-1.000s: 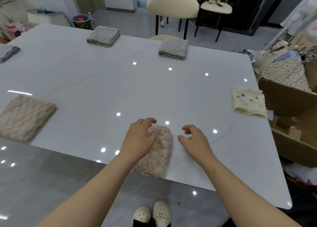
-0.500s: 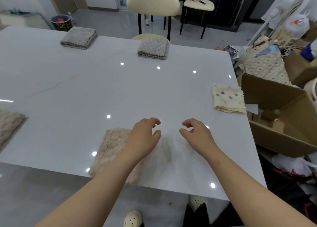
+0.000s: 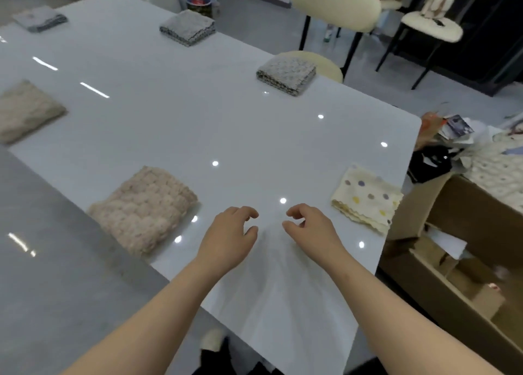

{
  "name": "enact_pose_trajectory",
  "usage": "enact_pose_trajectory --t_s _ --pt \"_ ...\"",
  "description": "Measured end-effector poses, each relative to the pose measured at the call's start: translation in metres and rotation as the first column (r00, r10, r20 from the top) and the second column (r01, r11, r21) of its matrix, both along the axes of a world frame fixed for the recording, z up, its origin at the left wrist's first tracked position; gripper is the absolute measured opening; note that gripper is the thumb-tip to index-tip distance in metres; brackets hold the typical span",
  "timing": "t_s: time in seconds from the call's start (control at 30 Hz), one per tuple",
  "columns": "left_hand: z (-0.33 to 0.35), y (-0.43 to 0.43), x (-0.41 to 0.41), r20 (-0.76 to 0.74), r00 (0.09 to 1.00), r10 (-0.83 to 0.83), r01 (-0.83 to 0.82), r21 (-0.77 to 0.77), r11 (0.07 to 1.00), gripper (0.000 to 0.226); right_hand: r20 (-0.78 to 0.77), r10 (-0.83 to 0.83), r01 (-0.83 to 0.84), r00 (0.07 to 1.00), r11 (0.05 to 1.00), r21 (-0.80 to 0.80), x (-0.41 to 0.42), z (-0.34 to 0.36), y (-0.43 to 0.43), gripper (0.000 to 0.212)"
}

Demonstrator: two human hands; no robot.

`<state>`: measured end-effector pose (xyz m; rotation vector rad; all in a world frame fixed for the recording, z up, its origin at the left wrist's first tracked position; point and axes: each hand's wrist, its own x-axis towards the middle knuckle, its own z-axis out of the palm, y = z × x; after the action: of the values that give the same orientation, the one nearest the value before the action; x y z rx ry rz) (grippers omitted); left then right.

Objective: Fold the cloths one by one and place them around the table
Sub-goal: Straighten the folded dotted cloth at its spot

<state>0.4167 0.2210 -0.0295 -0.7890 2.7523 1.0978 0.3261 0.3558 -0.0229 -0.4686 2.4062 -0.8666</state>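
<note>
Several folded cloths lie around the white table [image 3: 226,125]. A beige waffle cloth [image 3: 144,207] sits at the near edge, left of my hands. A cream polka-dot cloth [image 3: 366,197] lies by the right edge. Two grey cloths [image 3: 285,74] [image 3: 186,29] rest along the far edge, a third grey one [image 3: 39,20] at the far left, and another beige one [image 3: 25,110] on the left. My left hand [image 3: 229,238] and my right hand [image 3: 311,230] hover over bare tabletop, fingers loosely curled, holding nothing.
An open cardboard box [image 3: 464,250] stands on the floor right of the table, with a patterned fabric pile [image 3: 498,168] behind it. Cream chairs [image 3: 336,6] stand at the far side. My shoes [image 3: 212,343] show below the near table edge.
My left hand has come off the beige waffle cloth, which now lies to the left. Both hands and my view have shifted right along the table's near edge.
</note>
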Motion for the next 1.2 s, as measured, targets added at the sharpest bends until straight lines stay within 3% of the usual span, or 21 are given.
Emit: enact_pose_trajectory --t_s 0.5,0.73,0.97,1.1,1.2 --pt "-0.001 0.037 -0.013 -0.025 0.971 0.238 -0.238 -0.032 0.971 0.032 -0.044 0.256 -0.255 0.966 0.967 0.007 -0.052 0.000 0.012 0.030" --pt "0.000 0.105 -0.067 0.001 0.869 0.494 -0.494 0.036 0.869 0.031 -0.056 0.471 -0.473 0.881 0.880 -0.047 -0.117 -0.002 0.050 0.030" --pt "-0.003 0.170 -0.097 0.029 0.794 0.607 -0.606 0.105 0.788 0.033 -0.152 0.567 -0.581 0.809 0.811 -0.068 -0.162 0.000 0.083 0.026" --pt "-0.006 0.176 -0.112 0.066 0.767 0.638 -0.641 0.117 0.758 0.035 -0.299 0.652 -0.642 0.697 0.753 0.145 -0.187 -0.003 0.084 0.036" --pt "-0.007 0.166 -0.125 0.087 0.764 0.640 -0.646 0.101 0.757 0.035 -0.264 0.768 -0.689 0.583 0.640 0.341 -0.200 -0.006 0.077 0.048"
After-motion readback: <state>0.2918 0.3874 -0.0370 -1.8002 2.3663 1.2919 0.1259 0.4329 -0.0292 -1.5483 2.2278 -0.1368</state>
